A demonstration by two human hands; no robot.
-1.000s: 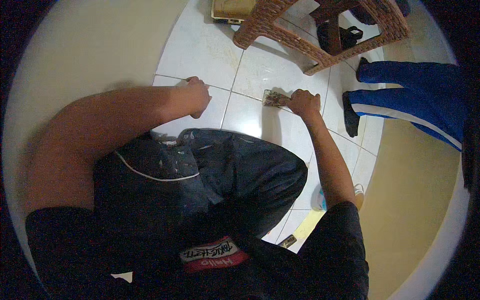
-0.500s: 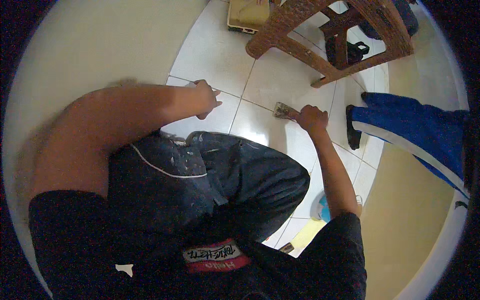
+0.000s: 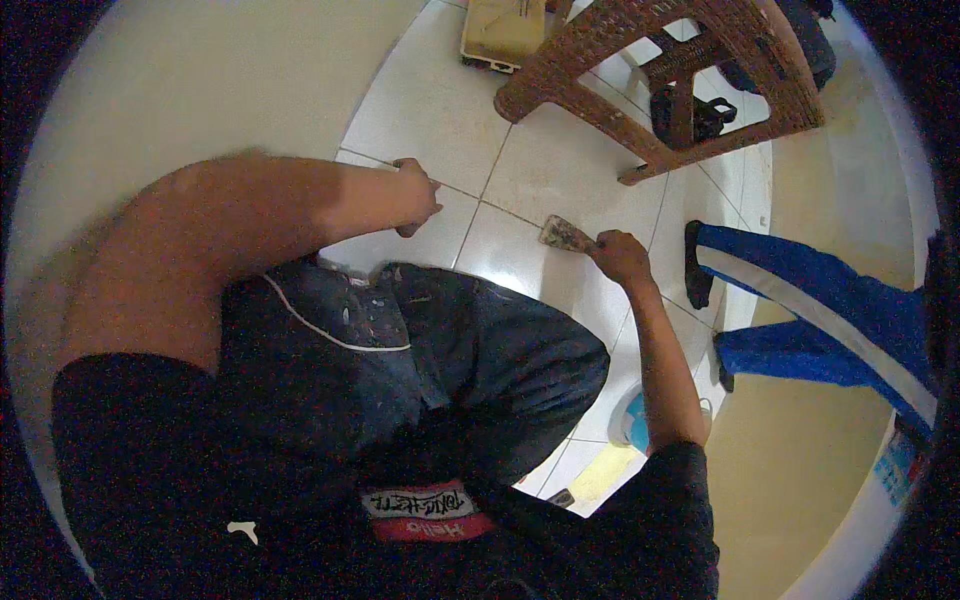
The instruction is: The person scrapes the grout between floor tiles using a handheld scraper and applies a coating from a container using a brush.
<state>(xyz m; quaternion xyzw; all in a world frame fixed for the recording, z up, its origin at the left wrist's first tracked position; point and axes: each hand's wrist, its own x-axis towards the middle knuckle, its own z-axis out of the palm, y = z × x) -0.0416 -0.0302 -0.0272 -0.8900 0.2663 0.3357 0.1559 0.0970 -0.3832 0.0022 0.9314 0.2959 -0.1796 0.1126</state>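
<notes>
My right hand (image 3: 622, 257) is closed round the handle of a putty knife (image 3: 566, 234). The knife's smeared, stained blade points left, over the white floor tiles (image 3: 560, 180). Further left, my left hand (image 3: 415, 198) is held out above the tiles near the wall, its fingers loosely bent and a little apart. Nothing shows in it, though part of the fingers is turned away from view. Below both hands are my dark, paint-spotted trousers (image 3: 480, 340), with the knees bent.
A brown plastic stool (image 3: 590, 100) stands ahead, with a tan tray (image 3: 500, 35) beside it and a black bag (image 3: 705, 118) behind. Another person's blue-trousered leg (image 3: 800, 275) is on the right. By my right forearm are a blue-and-white container (image 3: 632, 420) and a yellow flat piece (image 3: 605, 472).
The putty knife has shifted slightly left and its blade shows more broadly. My left hand's fingers look more curled. The other person's second leg has moved from the far side to nearer me.
</notes>
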